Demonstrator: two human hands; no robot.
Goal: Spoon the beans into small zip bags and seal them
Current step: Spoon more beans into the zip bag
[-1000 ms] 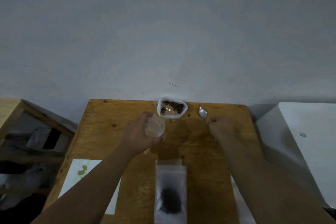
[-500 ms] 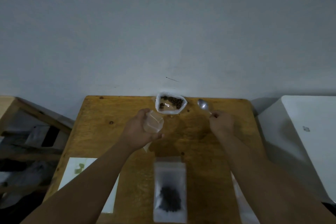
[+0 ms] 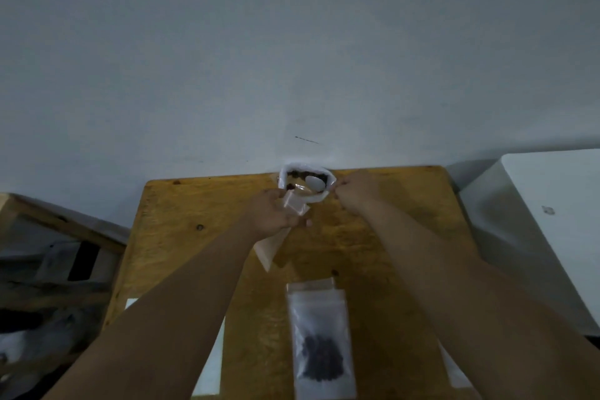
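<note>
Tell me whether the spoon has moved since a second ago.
Yes: the spoon went left, from beside the white bean bag into its mouth.

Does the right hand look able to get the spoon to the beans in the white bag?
Probably yes. The right hand holds the spoon, its bowl inside the open white bag by the beans; the left hand holds the small zip bag beside the opening, not across it.

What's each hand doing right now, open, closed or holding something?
Left hand: holding a small clear zip bag, fingers curled round it.
Right hand: pinching the spoon, its bowl down in the white bag of beans.
</note>
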